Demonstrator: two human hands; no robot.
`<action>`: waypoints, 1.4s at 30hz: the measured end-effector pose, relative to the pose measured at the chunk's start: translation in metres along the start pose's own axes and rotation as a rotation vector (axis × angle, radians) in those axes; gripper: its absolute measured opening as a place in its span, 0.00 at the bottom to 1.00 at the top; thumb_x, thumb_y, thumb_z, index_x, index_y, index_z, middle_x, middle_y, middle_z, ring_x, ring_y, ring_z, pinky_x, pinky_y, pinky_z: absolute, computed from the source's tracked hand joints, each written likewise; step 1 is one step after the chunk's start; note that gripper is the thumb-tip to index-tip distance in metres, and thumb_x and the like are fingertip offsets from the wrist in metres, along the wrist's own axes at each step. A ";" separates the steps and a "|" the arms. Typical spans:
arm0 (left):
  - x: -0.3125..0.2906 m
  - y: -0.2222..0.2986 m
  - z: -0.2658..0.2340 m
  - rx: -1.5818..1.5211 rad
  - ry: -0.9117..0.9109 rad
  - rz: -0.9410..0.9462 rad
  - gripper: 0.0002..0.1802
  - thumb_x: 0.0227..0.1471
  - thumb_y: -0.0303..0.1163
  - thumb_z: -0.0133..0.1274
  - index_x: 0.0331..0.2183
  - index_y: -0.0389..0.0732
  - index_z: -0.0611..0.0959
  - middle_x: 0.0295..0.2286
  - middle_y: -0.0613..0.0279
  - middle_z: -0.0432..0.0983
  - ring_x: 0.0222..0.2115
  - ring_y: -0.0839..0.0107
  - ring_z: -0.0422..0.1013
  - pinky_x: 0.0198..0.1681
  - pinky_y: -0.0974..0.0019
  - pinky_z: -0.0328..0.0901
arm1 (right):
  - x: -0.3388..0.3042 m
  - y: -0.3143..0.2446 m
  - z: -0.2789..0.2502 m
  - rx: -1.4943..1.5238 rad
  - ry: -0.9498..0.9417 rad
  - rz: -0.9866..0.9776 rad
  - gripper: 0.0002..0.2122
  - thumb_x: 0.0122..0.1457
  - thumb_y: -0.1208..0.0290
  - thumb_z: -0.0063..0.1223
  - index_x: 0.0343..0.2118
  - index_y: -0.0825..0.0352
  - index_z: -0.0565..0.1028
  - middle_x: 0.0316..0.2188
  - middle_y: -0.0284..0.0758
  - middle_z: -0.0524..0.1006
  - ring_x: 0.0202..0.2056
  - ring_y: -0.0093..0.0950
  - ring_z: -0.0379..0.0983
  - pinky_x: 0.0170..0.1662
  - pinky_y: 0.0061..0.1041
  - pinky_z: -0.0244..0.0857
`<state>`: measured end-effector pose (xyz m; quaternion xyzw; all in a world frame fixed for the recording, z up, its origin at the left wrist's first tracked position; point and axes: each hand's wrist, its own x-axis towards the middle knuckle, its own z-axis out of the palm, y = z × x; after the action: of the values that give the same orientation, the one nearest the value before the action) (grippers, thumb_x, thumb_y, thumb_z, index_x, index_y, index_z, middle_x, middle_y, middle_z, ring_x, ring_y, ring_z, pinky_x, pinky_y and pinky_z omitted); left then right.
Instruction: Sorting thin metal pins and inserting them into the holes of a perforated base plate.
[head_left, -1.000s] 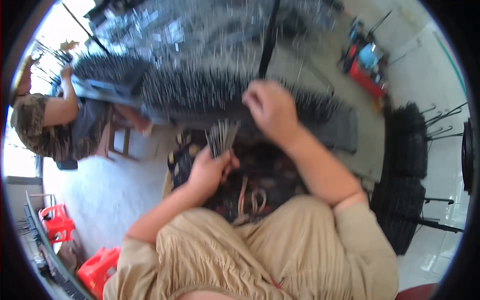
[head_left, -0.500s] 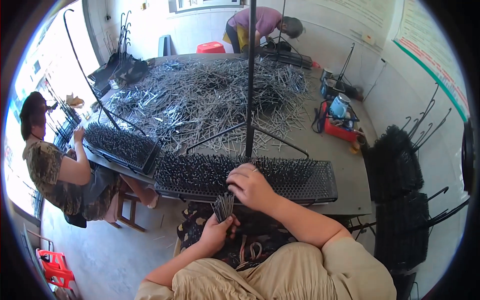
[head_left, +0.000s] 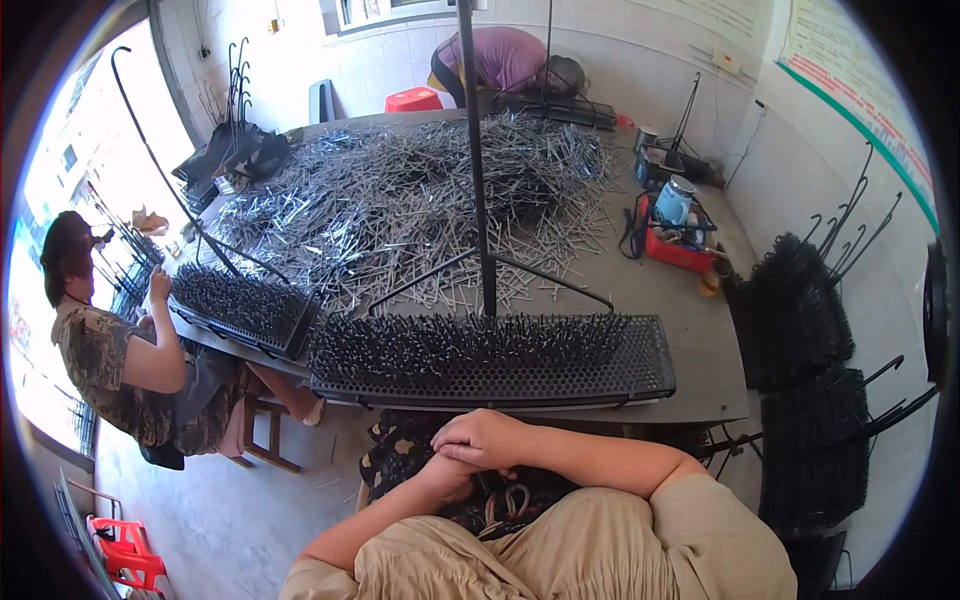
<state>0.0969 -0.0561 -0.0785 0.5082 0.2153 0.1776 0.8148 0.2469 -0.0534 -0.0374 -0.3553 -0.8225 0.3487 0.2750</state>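
Observation:
My right hand [head_left: 486,438] lies over my left hand [head_left: 449,478] above my lap, its fingers bent together; whatever they touch underneath is hidden. My left hand is closed below it. The bundle of thin metal rods it held a moment earlier is now covered by my right hand. Just beyond both hands, a long black perforated rack [head_left: 540,382] stands along the table's near edge. Dark rods [head_left: 430,345] stand upright in its holes, packed densely at the left and middle, with bare holes at the right end. A tall black post [head_left: 478,180] rises from it.
A large heap of loose metal rods [head_left: 400,205] covers the table [head_left: 700,345]. At left, a seated person [head_left: 125,340] works by another filled rack [head_left: 240,300]; a second person [head_left: 500,60] bends over the far side. A red basket [head_left: 676,247] holds a blue mug [head_left: 677,200]. Dark racks [head_left: 810,450] stand at right.
My right hand has come down from the rack onto my left hand, covering the rod bundle. The far person has bent lower, and the view has shifted slightly.

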 end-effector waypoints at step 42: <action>0.007 -0.004 0.006 -0.145 -0.011 -0.163 0.10 0.52 0.26 0.55 0.38 0.35 0.80 0.33 0.54 0.78 0.34 0.61 0.77 0.39 0.60 0.71 | -0.023 0.006 -0.004 0.061 0.008 0.083 0.15 0.59 0.65 0.49 0.45 0.68 0.75 0.42 0.44 0.78 0.45 0.41 0.74 0.50 0.35 0.67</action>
<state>0.1065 -0.0590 -0.0806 0.4298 0.2380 0.1227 0.8623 0.2654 -0.0666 -0.0447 -0.3818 -0.7950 0.3835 0.2742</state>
